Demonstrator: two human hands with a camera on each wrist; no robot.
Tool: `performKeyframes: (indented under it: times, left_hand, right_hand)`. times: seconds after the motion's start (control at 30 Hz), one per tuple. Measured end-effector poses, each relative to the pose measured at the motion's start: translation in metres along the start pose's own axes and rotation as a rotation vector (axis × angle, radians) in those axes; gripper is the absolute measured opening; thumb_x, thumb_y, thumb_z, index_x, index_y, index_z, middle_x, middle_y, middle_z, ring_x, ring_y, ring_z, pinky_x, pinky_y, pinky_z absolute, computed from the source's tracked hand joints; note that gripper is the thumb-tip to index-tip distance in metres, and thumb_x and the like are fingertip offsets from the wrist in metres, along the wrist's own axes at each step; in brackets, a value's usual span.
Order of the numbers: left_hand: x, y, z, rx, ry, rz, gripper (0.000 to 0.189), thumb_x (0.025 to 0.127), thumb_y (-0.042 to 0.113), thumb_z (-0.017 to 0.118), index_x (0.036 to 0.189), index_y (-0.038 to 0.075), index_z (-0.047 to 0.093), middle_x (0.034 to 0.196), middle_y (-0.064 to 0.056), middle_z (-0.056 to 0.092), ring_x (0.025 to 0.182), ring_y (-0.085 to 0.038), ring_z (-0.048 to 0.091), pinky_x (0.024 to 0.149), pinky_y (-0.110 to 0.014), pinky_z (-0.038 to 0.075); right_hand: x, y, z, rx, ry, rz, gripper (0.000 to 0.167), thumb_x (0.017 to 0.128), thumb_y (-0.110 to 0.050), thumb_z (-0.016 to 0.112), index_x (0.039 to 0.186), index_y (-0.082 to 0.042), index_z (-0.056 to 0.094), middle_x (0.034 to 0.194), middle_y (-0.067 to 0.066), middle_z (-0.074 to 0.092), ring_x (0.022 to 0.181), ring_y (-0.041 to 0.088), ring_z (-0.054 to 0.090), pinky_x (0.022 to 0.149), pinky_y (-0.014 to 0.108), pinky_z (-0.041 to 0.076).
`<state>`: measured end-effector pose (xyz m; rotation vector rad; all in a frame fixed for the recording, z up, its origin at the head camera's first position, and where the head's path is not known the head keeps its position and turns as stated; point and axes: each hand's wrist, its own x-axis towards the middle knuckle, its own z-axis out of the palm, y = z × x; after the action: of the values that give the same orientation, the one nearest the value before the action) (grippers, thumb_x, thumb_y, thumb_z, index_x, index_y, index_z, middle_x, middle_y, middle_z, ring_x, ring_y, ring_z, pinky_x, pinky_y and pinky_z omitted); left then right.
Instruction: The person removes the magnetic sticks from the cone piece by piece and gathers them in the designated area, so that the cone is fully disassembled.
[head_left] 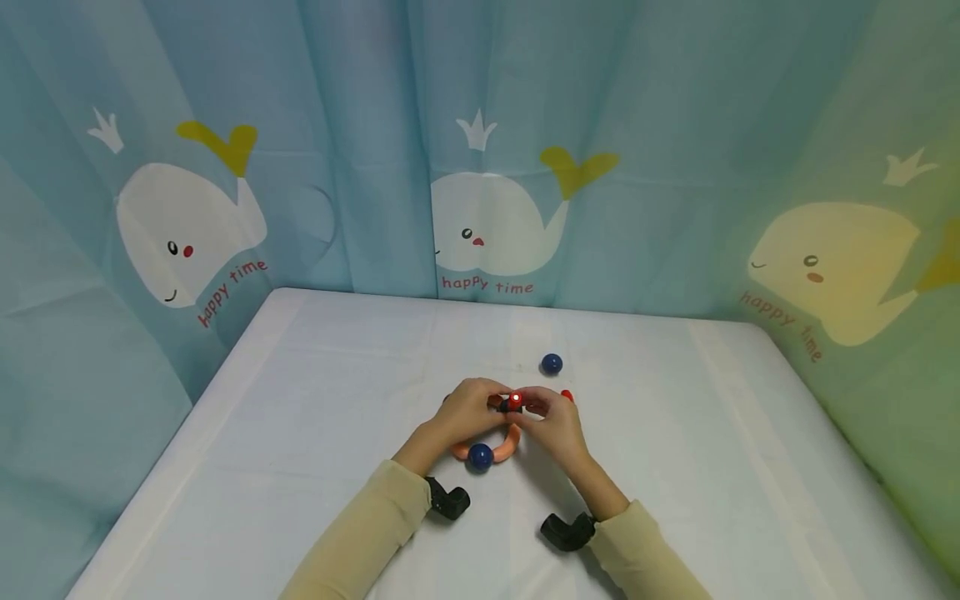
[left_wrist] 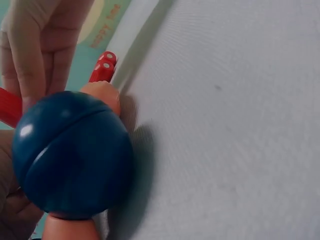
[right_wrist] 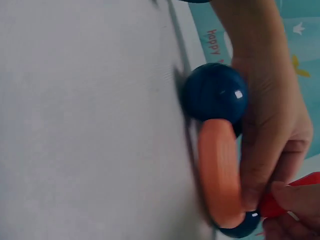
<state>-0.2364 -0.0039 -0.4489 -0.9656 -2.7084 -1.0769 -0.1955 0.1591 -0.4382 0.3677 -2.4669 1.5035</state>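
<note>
My right hand (head_left: 553,425) pinches a red rod-shaped toy piece (right_wrist: 272,206), whose pale round end faces up in the head view. Facing it, my left hand (head_left: 474,410) holds a dark blue ball (right_wrist: 242,226) between fingers and thumb. The red piece meets that ball; whether they are joined is hidden by the fingers. Below the hands, another blue ball (head_left: 481,457) sits between curved orange pieces (head_left: 508,446), and in the right wrist view one orange piece runs from ball to ball. Much of this ring is behind the left hand.
A loose blue ball (head_left: 552,364) lies beyond the hands on the white table (head_left: 360,367). More red pieces (left_wrist: 102,70) lie past the right hand. Black wrist cameras (head_left: 567,532) hang at both sleeves. A whale-print curtain (head_left: 375,167) stands around the table.
</note>
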Motion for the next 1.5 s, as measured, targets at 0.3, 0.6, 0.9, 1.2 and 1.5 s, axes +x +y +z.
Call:
performKeyframes:
  times: [0.3, 0.6, 0.9, 1.2, 1.5]
  left_hand:
    - [0.004, 0.000, -0.001, 0.019, -0.037, -0.014, 0.023, 0.078, 0.025, 0.074, 0.097, 0.012, 0.073, 0.088, 0.005, 0.068, 0.075, -0.002, 0.057, 0.068, -0.018, 0.045]
    - [0.006, 0.003, -0.003, -0.005, -0.069, -0.054, 0.024, 0.077, 0.023, 0.075, 0.098, 0.011, 0.073, 0.086, 0.005, 0.068, 0.074, -0.001, 0.057, 0.067, -0.017, 0.045]
    - [0.004, 0.002, -0.002, -0.014, -0.064, -0.054, 0.026, 0.078, 0.022, 0.074, 0.101, 0.009, 0.072, 0.090, 0.003, 0.068, 0.077, -0.002, 0.058, 0.069, -0.016, 0.045]
    - [0.003, 0.004, -0.004, -0.017, -0.081, -0.131, 0.030, 0.079, 0.024, 0.073, 0.106, 0.010, 0.070, 0.094, 0.003, 0.067, 0.080, -0.002, 0.058, 0.071, -0.018, 0.046]
    - [0.002, 0.007, -0.003, -0.023, -0.104, -0.166, 0.031, 0.080, 0.025, 0.073, 0.107, 0.012, 0.070, 0.095, 0.004, 0.067, 0.079, -0.001, 0.056, 0.070, -0.018, 0.045]
  right_hand:
    - [0.001, 0.005, 0.003, -0.035, 0.032, -0.071, 0.021, 0.069, 0.006, 0.076, 0.089, 0.005, 0.069, 0.085, 0.013, 0.067, 0.081, 0.027, 0.065, 0.074, 0.036, 0.052]
    - [-0.002, 0.005, 0.003, -0.066, 0.049, -0.124, 0.021, 0.068, 0.009, 0.075, 0.088, 0.006, 0.068, 0.084, 0.015, 0.067, 0.080, 0.028, 0.066, 0.073, 0.035, 0.052]
    - [-0.010, 0.000, -0.006, -0.098, 0.068, -0.105, 0.024, 0.068, 0.001, 0.078, 0.091, 0.003, 0.069, 0.086, 0.011, 0.068, 0.080, 0.024, 0.066, 0.072, 0.036, 0.052]
    - [-0.008, 0.004, -0.031, -0.131, 0.099, 0.093, 0.029, 0.071, -0.007, 0.078, 0.097, 0.004, 0.068, 0.088, 0.013, 0.068, 0.080, 0.023, 0.065, 0.072, 0.031, 0.052]
    - [-0.006, 0.018, -0.062, -0.135, 0.126, 0.271, 0.033, 0.077, -0.014, 0.075, 0.102, 0.006, 0.065, 0.091, 0.016, 0.067, 0.084, 0.026, 0.064, 0.067, 0.015, 0.047]
